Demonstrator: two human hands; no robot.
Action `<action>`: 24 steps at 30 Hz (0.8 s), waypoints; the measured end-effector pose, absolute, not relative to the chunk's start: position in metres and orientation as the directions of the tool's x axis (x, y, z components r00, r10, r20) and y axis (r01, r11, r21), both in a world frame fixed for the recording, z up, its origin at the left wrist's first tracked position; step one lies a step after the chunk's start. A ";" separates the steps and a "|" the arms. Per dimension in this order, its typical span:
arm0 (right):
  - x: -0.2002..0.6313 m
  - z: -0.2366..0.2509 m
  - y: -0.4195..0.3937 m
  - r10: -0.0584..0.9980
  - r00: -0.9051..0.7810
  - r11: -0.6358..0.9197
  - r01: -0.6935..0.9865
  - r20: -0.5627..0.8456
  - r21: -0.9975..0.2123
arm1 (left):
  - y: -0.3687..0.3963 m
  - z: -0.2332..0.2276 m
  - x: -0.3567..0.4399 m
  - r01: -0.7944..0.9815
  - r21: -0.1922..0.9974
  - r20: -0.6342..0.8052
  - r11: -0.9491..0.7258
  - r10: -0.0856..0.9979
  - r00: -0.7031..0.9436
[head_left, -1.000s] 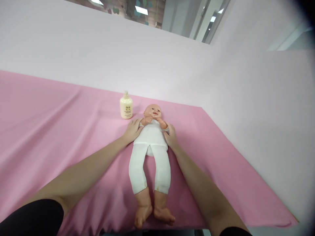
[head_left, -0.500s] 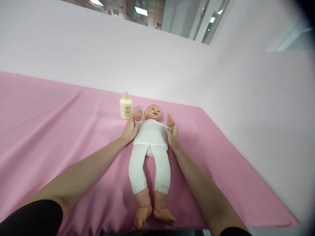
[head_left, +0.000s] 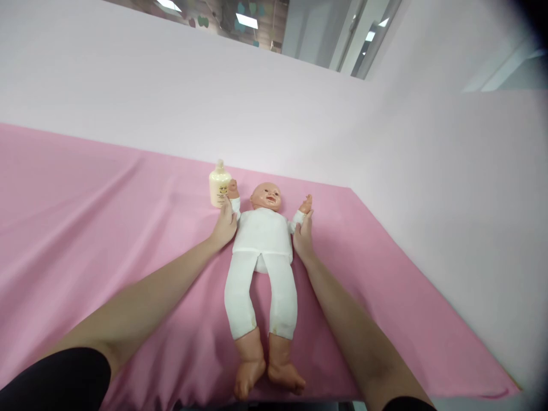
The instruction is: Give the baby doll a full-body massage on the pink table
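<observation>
A doll (head_left: pixel 262 242) lies on its back on the desk (head_left: pixel 411 331), its head (head_left: pixel 266 196) towards the far edge and its bare feet (head_left: pixel 250 374) close to the near edge. It wears a white top (head_left: pixel 265 221) and white trousers (head_left: pixel 240 297); the legs are slightly apart. Both its arms are spread out from the body, the small hands pointing towards the far edge.

The left hand (head_left: pixel 225 224) is clamped on the doll's sleeved arm on that side, its wrapped fingers partly hidden. The right hand (head_left: pixel 303 237) is likewise closed on the other sleeved arm, on the side of the desk's right edge. Both forearms reach in from the near edge, with black sleeves (head_left: pixel 60 379) at the elbows.

A pale yellow bottle (head_left: pixel 217 185) with dark print stands upright near the far edge, left of the doll's head. One doll hand overlaps it in view; whether they touch, I cannot tell.

A pink cloth (head_left: pixel 85 228) covers the desk, creased towards the left and gathered in folds along the near edge. The far right corner lies beyond the doll's head. A white wall (head_left: pixel 171 103) rises past the far edge, and above it a lit ceiling panel (head_left: pixel 247 20) shows.
</observation>
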State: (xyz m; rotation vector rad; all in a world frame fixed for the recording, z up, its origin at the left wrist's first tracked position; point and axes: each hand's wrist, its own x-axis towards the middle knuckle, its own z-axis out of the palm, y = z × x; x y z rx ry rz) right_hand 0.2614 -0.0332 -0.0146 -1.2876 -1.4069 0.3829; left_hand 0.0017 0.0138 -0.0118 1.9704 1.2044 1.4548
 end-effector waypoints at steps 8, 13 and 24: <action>0.269 -0.011 -0.032 0.803 0.220 0.320 0.625 0.554 -0.712 | 0.011 -0.006 -0.003 0.519 0.644 0.636 -0.563 0.770 0.047; 0.272 -0.011 -0.031 0.785 0.187 0.363 0.634 0.591 -0.683 | 0.010 -0.004 -0.003 0.515 0.623 0.620 -0.589 0.773 0.134; 0.271 -0.018 -0.019 0.821 0.204 0.351 0.557 0.533 -0.753 | 0.014 -0.001 0.002 0.692 0.603 0.453 -0.397 0.884 0.112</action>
